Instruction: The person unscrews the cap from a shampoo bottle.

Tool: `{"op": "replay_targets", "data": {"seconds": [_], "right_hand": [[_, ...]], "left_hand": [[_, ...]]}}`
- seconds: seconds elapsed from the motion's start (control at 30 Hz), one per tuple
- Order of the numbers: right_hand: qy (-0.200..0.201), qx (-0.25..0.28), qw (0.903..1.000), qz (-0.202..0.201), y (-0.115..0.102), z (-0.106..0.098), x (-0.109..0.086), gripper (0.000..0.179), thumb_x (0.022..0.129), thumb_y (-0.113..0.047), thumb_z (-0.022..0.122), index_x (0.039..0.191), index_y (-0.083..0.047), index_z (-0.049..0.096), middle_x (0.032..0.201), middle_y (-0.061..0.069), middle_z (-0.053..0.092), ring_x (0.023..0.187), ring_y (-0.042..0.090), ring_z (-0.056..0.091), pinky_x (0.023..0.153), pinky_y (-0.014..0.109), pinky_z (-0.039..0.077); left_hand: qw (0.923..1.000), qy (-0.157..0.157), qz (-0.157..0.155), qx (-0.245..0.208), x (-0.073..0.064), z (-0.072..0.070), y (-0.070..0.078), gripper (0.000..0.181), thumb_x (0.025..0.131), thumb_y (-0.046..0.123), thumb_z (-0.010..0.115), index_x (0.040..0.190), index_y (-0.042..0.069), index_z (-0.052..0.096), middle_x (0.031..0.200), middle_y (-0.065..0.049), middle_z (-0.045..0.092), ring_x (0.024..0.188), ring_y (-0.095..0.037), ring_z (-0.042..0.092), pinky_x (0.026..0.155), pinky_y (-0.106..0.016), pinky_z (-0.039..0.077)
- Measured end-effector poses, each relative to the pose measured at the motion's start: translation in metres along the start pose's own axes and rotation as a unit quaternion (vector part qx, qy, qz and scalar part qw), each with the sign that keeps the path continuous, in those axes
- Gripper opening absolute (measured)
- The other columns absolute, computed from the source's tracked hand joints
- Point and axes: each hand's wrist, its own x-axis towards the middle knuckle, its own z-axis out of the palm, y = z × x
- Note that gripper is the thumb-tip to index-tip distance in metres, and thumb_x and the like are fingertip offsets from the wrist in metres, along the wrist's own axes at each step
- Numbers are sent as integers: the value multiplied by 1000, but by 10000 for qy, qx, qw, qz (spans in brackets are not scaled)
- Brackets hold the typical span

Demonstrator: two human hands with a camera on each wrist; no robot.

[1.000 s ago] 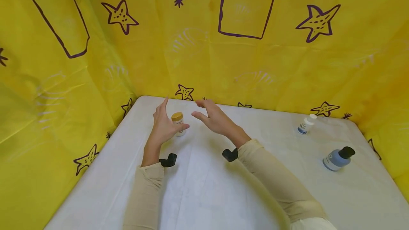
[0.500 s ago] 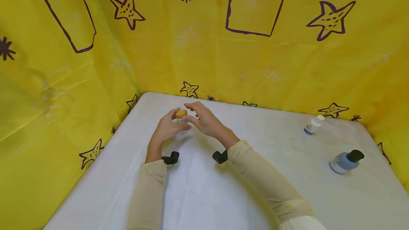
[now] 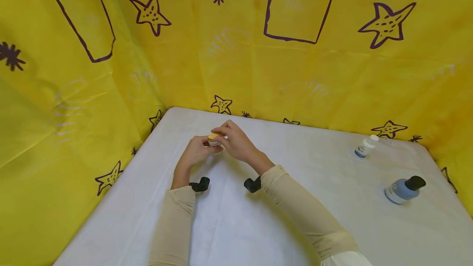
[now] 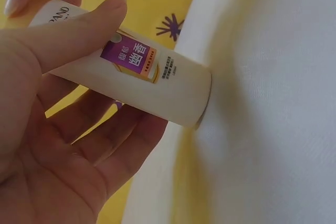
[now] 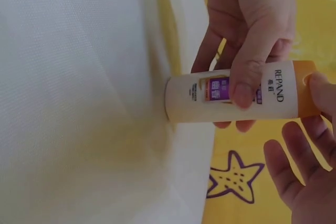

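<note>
A white bottle [image 4: 157, 77] with an orange cap [image 5: 304, 87] and a purple label stands near the far left of the table, its base at the white cloth. My left hand [image 3: 195, 151] grips the bottle's body, thumb across the front and fingers behind, as the left wrist view shows. At the top, my right hand [image 3: 236, 141] pinches the orange cap with the thumb and a finger. Its other fingers lie spread apart below the cap in the right wrist view. Part of the bottle is hidden by the hands in the head view.
On the right side of the white table [image 3: 295, 200] stand a small white bottle [image 3: 366, 147] and a blue bottle with a black cap [image 3: 404, 190]. A yellow cloth [image 3: 314, 65] with starfish drawings hangs behind and to the left.
The left hand, spread beside the bottle at first, has closed round its body. My right hand has moved left to the cap and taken hold of it. The bottles on the right stay put.
</note>
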Motion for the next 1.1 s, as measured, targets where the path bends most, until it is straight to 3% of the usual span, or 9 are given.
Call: {"op": "replay_targets", "data": {"seconds": [0.27, 0.53, 0.73, 0.83, 1.1], "right_hand": [[135, -38, 9999, 60, 4, 0, -2, 28, 102, -19, 62, 127, -8, 69, 106, 8, 56, 92, 18, 54, 80, 26, 48], [336, 50, 9992, 220, 6, -8, -11, 31, 102, -21, 62, 128, -5, 67, 108, 9, 57, 105, 22, 63, 92, 34, 55], [543, 196, 9971, 503, 12, -24, -23, 29, 102, -22, 62, 126, -6, 68, 106, 8, 57, 102, 21, 63, 85, 32, 56], [568, 255, 9959, 663, 16, -33, -31, 28, 101, -24, 64, 123, -8, 69, 105, 7, 58, 100, 20, 63, 82, 29, 55], [678, 476, 9933, 801, 21, -51, -48, 27, 99, -24, 67, 120, -8, 69, 112, 7, 63, 98, 21, 62, 84, 33, 57]], "left_hand": [[9999, 47, 116, 94, 1, 3, 5, 23, 86, 30, 83, 98, 11, 79, 87, -6, 76, 80, -19, 65, 70, -28, 50], [9994, 0, 343, -5, 0, 8, 13, 29, 89, 31, 80, 110, 12, 75, 103, -9, 77, 92, -23, 69, 75, -29, 53], [9989, -111, 400, -217, 3, 16, 23, 30, 90, 39, 78, 97, 12, 68, 92, -6, 70, 84, -20, 62, 70, -29, 49], [9986, -131, 435, -264, 4, 22, 28, 29, 89, 40, 79, 99, 15, 68, 88, -3, 65, 82, -18, 60, 69, -29, 48], [9968, -570, 442, -334, -1, 34, 45, 34, 94, 46, 71, 112, 17, 68, 98, -5, 66, 87, -21, 59, 71, -29, 49]]}}
